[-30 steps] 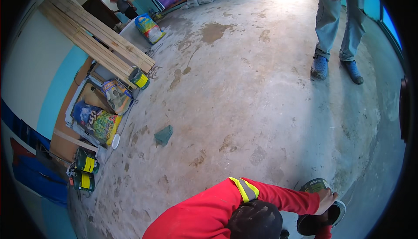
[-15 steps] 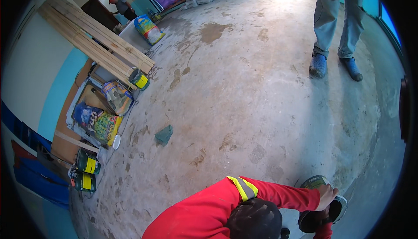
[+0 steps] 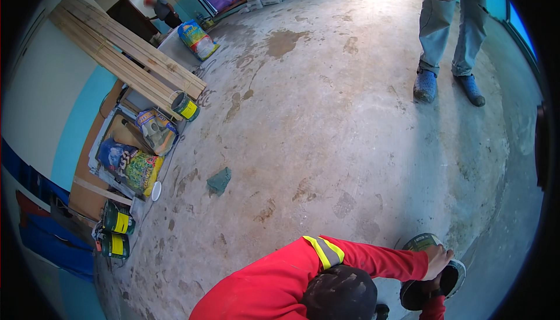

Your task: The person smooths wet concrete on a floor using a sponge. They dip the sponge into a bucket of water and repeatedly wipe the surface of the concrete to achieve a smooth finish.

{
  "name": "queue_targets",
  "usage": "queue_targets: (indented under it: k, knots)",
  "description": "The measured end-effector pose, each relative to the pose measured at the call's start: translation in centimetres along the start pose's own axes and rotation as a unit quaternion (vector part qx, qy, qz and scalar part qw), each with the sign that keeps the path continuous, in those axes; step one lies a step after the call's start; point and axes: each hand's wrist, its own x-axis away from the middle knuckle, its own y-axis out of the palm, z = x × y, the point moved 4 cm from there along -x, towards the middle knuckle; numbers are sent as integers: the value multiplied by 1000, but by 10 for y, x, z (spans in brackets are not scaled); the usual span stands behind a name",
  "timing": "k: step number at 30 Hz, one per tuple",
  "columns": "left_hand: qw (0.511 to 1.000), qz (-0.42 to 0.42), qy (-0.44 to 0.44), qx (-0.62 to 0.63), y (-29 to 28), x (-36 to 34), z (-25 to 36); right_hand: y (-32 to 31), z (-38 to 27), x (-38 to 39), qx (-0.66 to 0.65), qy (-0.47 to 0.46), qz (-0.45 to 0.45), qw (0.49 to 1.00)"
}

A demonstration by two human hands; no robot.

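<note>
Neither of my hands shows in the head view. At the lower edge a co-worker in a red top (image 3: pixel 262 279) and a dark cap (image 3: pixel 340 294) bends low over the floor. One of that person's hands (image 3: pixel 436 260) rests at the rim of a dark green bucket (image 3: pixel 421 242), which looks tilted. Their other hand (image 3: pixel 433 285) reaches into its dark mouth; what it touches there cannot be made out.
A person in torn jeans and blue clogs (image 3: pixel 426 86) stands at the right. Long planks (image 3: pixel 128 51) lean at the left, above a small bucket (image 3: pixel 185 106), filled sacks (image 3: pixel 131 165) and stacked buckets (image 3: pixel 118 217). A grey-green scrap (image 3: pixel 219 180) lies mid-floor. Another person (image 3: pixel 165 12) stands far back.
</note>
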Motion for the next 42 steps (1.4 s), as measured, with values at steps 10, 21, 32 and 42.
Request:
queue_targets:
  k: [10, 21, 32, 42]
  knots:
    - [994, 80, -71, -21, 29, -8, -4, 15, 4, -6, -73, 12, 56, 996]
    - [998, 25, 46, 36, 16, -4, -6, -16, -6, 4, -4, 19, 55, 998]
    - [996, 84, -31, 1, 36, -8, -1, -16, -9, 4, 53, 36, 23, 998]
    - [998, 55, 8, -41, 25, 0, 11, -6, 12, 6, -101, 100, -8, 990]
